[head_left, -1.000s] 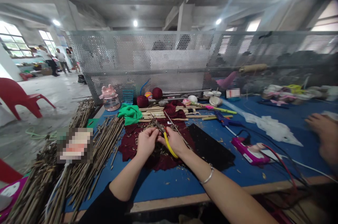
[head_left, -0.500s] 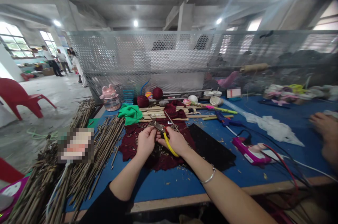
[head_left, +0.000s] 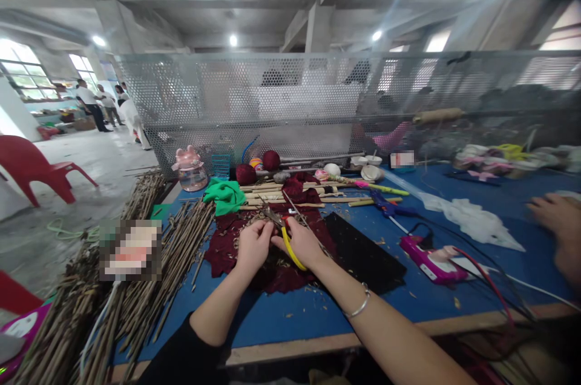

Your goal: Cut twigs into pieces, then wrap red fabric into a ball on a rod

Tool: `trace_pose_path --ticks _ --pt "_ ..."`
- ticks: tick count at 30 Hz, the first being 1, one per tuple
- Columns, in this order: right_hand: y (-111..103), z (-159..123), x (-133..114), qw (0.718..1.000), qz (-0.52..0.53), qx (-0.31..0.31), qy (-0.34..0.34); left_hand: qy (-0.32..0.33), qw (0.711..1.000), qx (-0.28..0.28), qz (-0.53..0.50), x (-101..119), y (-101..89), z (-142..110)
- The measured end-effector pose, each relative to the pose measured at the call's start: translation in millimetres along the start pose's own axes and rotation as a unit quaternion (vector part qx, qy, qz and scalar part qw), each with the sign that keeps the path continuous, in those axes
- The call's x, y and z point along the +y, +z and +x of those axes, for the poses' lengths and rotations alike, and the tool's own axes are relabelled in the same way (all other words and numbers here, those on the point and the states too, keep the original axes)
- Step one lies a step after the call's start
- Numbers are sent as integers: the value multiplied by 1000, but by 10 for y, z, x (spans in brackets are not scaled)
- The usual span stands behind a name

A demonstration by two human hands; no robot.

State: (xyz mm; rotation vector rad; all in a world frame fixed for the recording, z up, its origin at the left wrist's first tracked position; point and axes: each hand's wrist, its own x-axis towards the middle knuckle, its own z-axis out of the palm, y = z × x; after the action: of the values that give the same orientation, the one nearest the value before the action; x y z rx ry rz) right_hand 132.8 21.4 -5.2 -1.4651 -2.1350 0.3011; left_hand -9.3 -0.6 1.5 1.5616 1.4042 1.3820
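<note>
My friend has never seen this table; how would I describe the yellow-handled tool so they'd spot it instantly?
Find the blue tabletop, then the crumpled dark red cloth spread across its middle. Over that cloth, the right hand grips the yellow-handled tool. Its bright, curved handle stands out from the dark cloth below and the flat black sheet beside it.

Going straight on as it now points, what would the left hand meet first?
The left hand would probably meet the yellow-handled scissors, blade end first, held in the right hand; depth there is unclear.
</note>
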Motion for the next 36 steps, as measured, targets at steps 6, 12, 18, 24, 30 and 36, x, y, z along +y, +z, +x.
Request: trace_pose_path --ticks 6,12,18,24,30,36 --pt "0 -5 -1 1000 -17 -5 7 24 999 5 34 24 -7 -7" --pt "-35 -1 -4 1000 -4 -11 22 45 998 25 46 -5 -18 6" --pt "12 13 48 1000 8 -8 21 47 997 30 49 -22 -20 7" --pt "15 8 37 1000 9 -8 3 -27 998 18 -46 -54 19 18" --pt "18 -19 23 997 62 -27 -27 -23 996 -20 -79 -30 15 31" --pt "7 -19 16 998 53 -29 -15 -58 986 -65 -145 -29 16 43"
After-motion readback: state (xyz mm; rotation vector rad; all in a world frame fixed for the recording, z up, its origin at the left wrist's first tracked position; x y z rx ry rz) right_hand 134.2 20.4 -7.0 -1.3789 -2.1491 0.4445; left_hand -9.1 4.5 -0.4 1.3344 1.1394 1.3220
